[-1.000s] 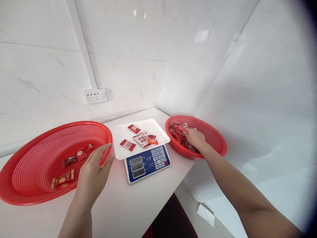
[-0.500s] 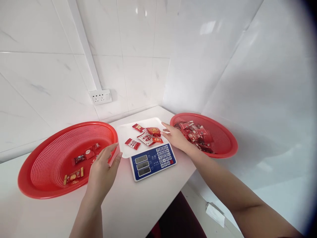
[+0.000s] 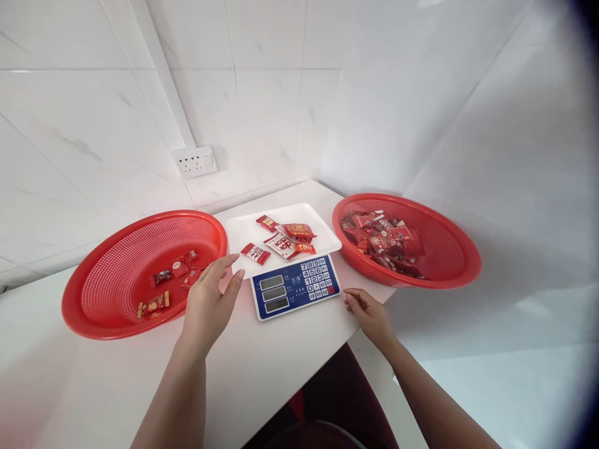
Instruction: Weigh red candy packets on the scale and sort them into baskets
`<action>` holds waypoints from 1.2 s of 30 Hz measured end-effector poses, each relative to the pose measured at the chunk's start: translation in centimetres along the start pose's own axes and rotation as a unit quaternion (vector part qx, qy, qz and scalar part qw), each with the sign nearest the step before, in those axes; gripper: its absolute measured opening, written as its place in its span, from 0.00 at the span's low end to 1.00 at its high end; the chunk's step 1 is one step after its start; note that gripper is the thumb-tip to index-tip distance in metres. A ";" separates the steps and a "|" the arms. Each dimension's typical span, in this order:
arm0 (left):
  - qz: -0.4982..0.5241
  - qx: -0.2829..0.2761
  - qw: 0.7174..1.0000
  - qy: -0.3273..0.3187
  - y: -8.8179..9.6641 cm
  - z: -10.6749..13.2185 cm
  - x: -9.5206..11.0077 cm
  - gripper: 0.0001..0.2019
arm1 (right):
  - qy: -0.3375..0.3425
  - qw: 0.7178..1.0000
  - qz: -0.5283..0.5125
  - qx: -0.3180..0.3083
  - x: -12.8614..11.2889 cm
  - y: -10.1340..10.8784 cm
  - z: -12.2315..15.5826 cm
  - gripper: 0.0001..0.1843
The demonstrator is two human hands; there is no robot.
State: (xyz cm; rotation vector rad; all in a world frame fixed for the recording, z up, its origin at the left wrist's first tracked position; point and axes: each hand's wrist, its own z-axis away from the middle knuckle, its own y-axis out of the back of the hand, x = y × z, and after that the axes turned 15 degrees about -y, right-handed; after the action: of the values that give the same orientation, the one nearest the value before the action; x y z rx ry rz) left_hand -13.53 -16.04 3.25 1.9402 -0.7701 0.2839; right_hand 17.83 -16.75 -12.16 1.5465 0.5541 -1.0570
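While red-and-white snack pkts (image 3: 282, 245) lie clustered on the white pan (image 3: 241, 231) of a digital scale (image 3: 294, 290), the L hand (image 3: 210, 312) spreads thumb and fingers wide at the pan's front-left corner, nothing in its grasp. The R hand (image 3: 372, 318) hangs half-curled over the worktop (image 3: 281, 349) edge, just beside the keypad (image 3: 314, 277); can't tell if its fingers hide anything. More pkts heap in the R-side basket (image 3: 449, 249); a few lie in the L-side basket (image 3: 103, 280). Step in hand looks like weighing; next move prob. calls for fingers clear of the pan.
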 end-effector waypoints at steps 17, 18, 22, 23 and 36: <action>0.053 -0.258 0.948 -0.179 -11.8 11.6 4.2 0.12 | 0.231 0.962 0.050 0.140 1.8 -1.5 0.8 0.11; 0.046 -0.251 0.949 -0.185 -12.1 12.1 4.3 0.12 | 0.237 0.960 0.049 0.138 1.9 -1.5 0.8 0.11; 0.031 -0.225 0.957 -0.181 -12.7 12.3 4.5 0.12 | 0.256 0.956 0.051 0.131 2.2 -1.3 0.8 0.11; 0.032 -0.221 0.958 -0.178 -12.7 12.2 4.6 0.12 | 0.259 0.956 0.052 0.130 2.2 -1.3 0.8 0.11; 0.022 -0.202 0.960 -0.192 -12.6 12.8 4.7 0.12 | 0.307 0.939 0.044 0.148 4.0 -1.5 2.0 0.11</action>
State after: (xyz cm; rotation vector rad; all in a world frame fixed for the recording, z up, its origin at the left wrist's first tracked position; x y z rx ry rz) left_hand -3.69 -25.06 -9.59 1.6046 -1.0337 -0.2216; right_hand 17.93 -18.98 -16.29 2.1658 0.7601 -0.5878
